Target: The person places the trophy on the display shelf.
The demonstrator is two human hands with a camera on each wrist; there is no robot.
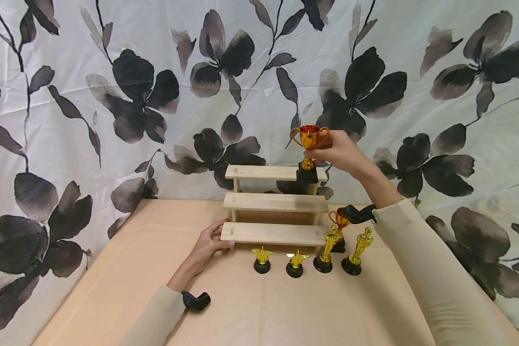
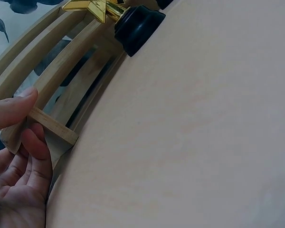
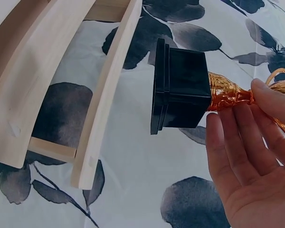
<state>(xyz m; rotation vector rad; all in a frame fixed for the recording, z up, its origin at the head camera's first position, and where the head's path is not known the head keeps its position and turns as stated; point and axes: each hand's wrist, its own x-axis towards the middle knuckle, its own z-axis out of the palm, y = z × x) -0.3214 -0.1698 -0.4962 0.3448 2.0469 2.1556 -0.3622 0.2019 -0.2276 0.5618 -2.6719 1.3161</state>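
My right hand [image 1: 339, 153] grips a bronze-coloured trophy cup [image 1: 309, 136] by its stem, thumb on one side and fingers on the other. The cup's black square base [image 3: 183, 88] is apart from the top step in the right wrist view; from the head it overlaps that step's right end. A three-step wooden display stand [image 1: 277, 234] stands at the back of the table. At its lower left, my left hand [image 1: 207, 245] pinches the end of the bottom step, the thumb [image 2: 16, 108] on its front side and the fingers curled beneath.
Two gold star trophies [image 1: 262, 259] stand before the stand. Two gold figurine trophies [image 1: 357, 252] are at its front right, with a second bronze cup [image 1: 339, 219] partly hidden behind one. A floral cloth [image 1: 155, 96] hangs behind the table [image 1: 242, 307].
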